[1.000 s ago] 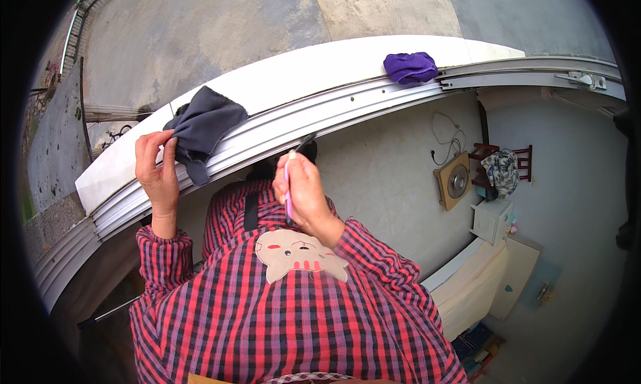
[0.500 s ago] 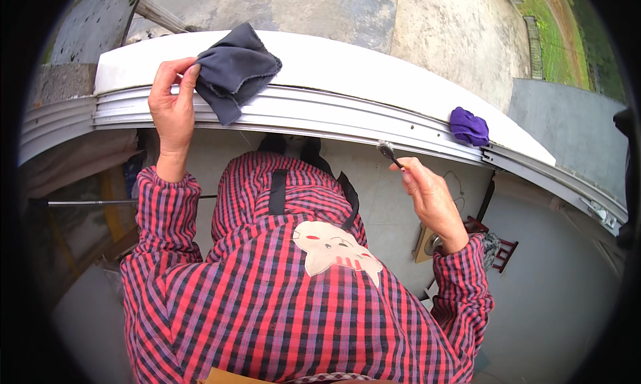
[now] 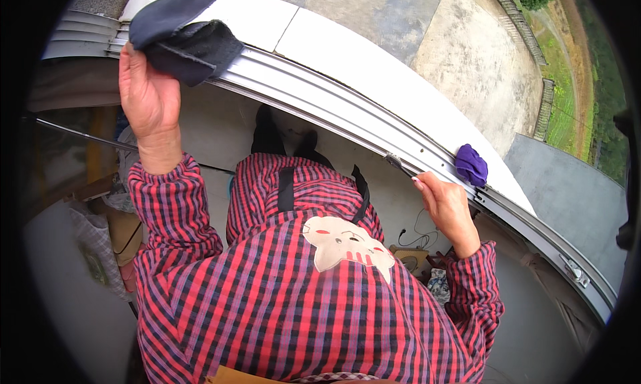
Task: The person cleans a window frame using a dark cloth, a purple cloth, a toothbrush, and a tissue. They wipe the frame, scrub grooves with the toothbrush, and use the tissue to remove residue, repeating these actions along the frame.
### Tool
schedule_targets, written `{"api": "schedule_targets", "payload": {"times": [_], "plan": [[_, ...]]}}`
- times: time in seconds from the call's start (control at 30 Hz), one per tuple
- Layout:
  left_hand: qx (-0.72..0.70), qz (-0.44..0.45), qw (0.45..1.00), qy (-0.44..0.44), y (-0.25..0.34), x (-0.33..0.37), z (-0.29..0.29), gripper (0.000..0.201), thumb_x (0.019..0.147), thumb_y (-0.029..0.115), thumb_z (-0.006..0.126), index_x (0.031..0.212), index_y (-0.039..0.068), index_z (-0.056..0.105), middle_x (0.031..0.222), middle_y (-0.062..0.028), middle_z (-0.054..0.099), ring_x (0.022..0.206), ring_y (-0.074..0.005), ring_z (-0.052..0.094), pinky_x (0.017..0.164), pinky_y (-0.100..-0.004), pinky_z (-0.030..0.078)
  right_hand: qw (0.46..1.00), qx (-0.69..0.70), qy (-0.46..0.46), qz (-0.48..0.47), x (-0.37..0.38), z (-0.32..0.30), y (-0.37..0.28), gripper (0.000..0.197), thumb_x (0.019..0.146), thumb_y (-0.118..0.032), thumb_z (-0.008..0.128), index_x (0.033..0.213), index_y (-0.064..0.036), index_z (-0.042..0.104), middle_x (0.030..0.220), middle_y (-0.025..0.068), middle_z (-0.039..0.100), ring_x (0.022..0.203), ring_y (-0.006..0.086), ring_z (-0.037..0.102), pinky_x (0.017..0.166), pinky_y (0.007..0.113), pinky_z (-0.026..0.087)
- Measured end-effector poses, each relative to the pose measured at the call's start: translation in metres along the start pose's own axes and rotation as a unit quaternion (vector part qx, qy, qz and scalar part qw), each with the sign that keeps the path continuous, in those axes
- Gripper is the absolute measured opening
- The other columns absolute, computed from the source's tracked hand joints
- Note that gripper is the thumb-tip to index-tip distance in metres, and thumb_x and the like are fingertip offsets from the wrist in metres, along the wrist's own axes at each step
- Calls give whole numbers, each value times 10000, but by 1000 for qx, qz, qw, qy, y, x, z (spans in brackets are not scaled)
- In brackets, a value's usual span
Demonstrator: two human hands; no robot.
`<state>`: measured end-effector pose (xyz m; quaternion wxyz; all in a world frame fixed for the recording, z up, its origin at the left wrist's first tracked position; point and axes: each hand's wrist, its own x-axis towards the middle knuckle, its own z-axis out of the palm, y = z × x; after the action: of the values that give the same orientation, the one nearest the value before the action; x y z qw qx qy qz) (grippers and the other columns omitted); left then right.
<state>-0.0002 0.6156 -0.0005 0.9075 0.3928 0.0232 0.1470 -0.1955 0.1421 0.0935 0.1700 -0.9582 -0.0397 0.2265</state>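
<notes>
A dark grey cloth (image 3: 190, 47) hangs folded from my left hand (image 3: 152, 97), pinched at its left end between thumb and fingers. It is held over the left part of the white window track (image 3: 320, 110). My right hand (image 3: 446, 207) grips the thin dark handle of a small brush (image 3: 400, 164). The brush's pale tip is at the inner edge of the track; whether it touches the rail I cannot tell. A crumpled purple cloth (image 3: 471, 164) rests on the track and sill, just beyond my right hand.
A wide white sill (image 3: 374, 64) runs along the outer side of the track. At the right stands a sliding frame with a metal latch (image 3: 575, 270). Below lie cables (image 3: 420, 237) and stored items. A thin metal rod (image 3: 87, 136) crosses at the left. Concrete ground (image 3: 481, 64) lies outside.
My left hand has moved left with the dark cloth, which has opened into a looser fold. The brush has shifted slightly right and down with my right hand. The whole view has turned.
</notes>
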Motion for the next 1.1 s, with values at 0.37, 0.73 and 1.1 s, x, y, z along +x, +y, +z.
{"api": "schedule_targets", "payload": {"times": [0.37,0.73,1.1], "plan": [[-60,18,998,16,36,-59,-30,424,1111,264,541,1467,32,544,1484,-129,573,1332,-323,563,1142,-570,459,983,-72,41,165,-19,33,22,349,1050,-268,652,798,-27,661,623,175,620,575,393,624,570,456,470],[25,-4,999,39,50,-120,-19,417,1113,219,540,1480,28,482,1434,-133,576,1314,-284,583,1101,-494,498,995,-93,39,24,62,37,-52,319,1033,-255,680,799,-39,663,612,189,610,556,411,616,526,474,459],[16,-14,996,85,42,-134,-20,401,1114,220,554,1461,27,500,1417,-135,605,1301,-250,594,1143,-448,467,990,-128,36,-55,90,55,-83,342,1051,-293,638,805,-62,586,560,200,561,525,434,588,492,509,448]]}}
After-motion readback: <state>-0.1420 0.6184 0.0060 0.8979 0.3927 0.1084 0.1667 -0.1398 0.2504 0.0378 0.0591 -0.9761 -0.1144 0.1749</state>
